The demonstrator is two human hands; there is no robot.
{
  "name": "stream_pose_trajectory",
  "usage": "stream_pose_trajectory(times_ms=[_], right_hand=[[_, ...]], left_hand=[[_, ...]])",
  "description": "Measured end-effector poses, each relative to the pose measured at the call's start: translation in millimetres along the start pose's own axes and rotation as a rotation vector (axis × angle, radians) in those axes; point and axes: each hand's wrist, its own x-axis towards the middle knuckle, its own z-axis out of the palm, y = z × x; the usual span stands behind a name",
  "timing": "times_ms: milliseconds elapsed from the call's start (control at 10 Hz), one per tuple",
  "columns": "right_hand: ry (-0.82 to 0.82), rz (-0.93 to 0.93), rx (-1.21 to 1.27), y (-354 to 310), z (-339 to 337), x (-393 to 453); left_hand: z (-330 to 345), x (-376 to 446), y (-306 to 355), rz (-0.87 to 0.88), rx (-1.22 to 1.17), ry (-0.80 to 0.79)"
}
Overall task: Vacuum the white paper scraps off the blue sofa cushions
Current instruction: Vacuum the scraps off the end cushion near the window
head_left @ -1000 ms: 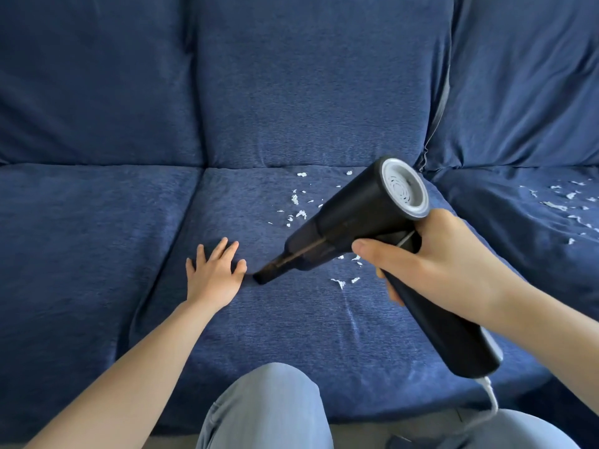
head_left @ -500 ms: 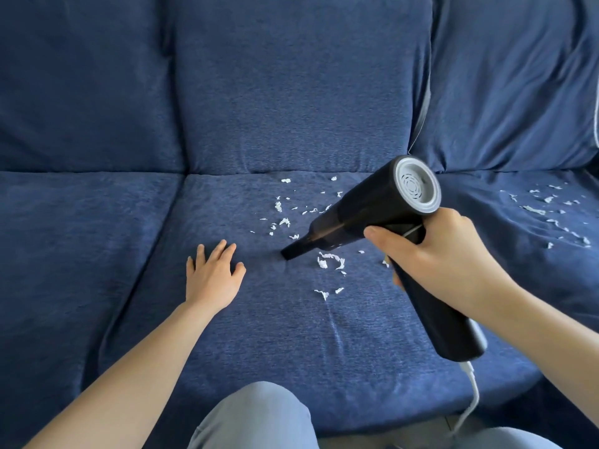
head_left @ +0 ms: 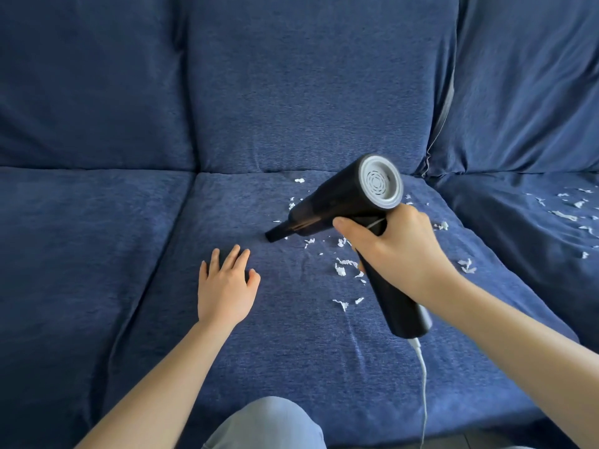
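Vacuum nozzle farther up-cushion, gripped in right hand; left hand flat.

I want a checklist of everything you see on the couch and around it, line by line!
Surface: blue sofa; middle seat cushion is the one being worked on.
Job's things: black handheld vacuum, nozzle low at the middle cushion; white paper scraps scattered on it, more scraps on the right seat cushion.
Clutter: nothing seen.
Hands: right hand grips the vacuum's handle; left hand rests flat on the middle cushion, fingers spread.
Cables: white cable hangs from the handle's bottom end, running down out of view.
Surroundings: back cushions behind; the person's knee in light trousers at the bottom edge.
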Motion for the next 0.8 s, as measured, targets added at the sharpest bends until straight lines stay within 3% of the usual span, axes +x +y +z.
stream_pose_trajectory(times_ms=[300, 500, 800], right_hand=[[0.092, 0.040, -0.029, 6.2, -0.8, 26.7], [0.013, 0.037, 0.067, 2.8, 17.3, 38.0], [0.072, -0.048, -0.009, 5.5, 35.0, 65.6]], left_hand=[[1.7, 0.0, 1.5, -0.014, -0.003, 0.007], [2.8, 0.6, 1.9, -0.009, -0.006, 0.019], [-0.1, 10.4, -0.5, -0.005, -0.029, -0.012]])
